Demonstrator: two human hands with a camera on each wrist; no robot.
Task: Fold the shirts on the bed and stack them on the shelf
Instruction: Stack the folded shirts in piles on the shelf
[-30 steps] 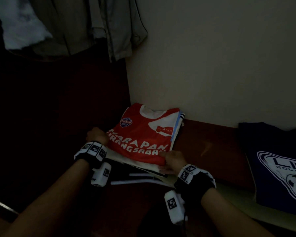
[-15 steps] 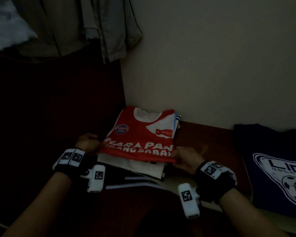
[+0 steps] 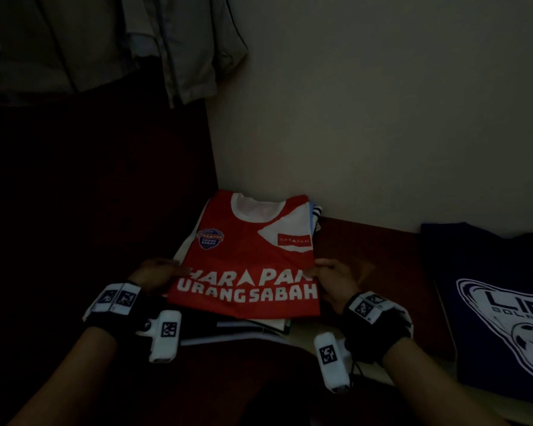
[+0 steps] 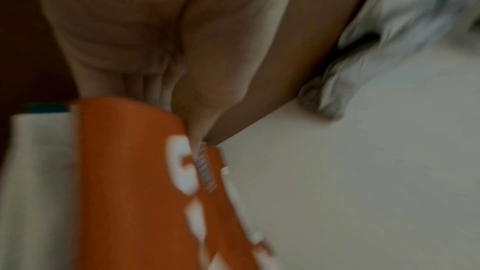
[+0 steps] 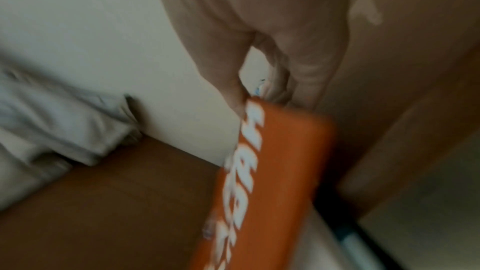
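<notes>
A folded red shirt with white lettering lies on top of a stack of folded shirts in the corner of the dark wooden shelf. My left hand pinches its left edge, and my right hand pinches its right edge. In the left wrist view the thumb of my left hand lies on the red shirt, with a white shirt under it. In the right wrist view my right hand has its thumb on top of the red shirt and its fingers beneath.
A navy shirt with a white print lies flat at the right. Pale garments hang above the shelf at the upper left. A plain wall closes the corner behind the stack. The room is dim.
Both hands have slid from the shirt's near corners to its left and right edges. The red shirt now sits squarer on the stack.
</notes>
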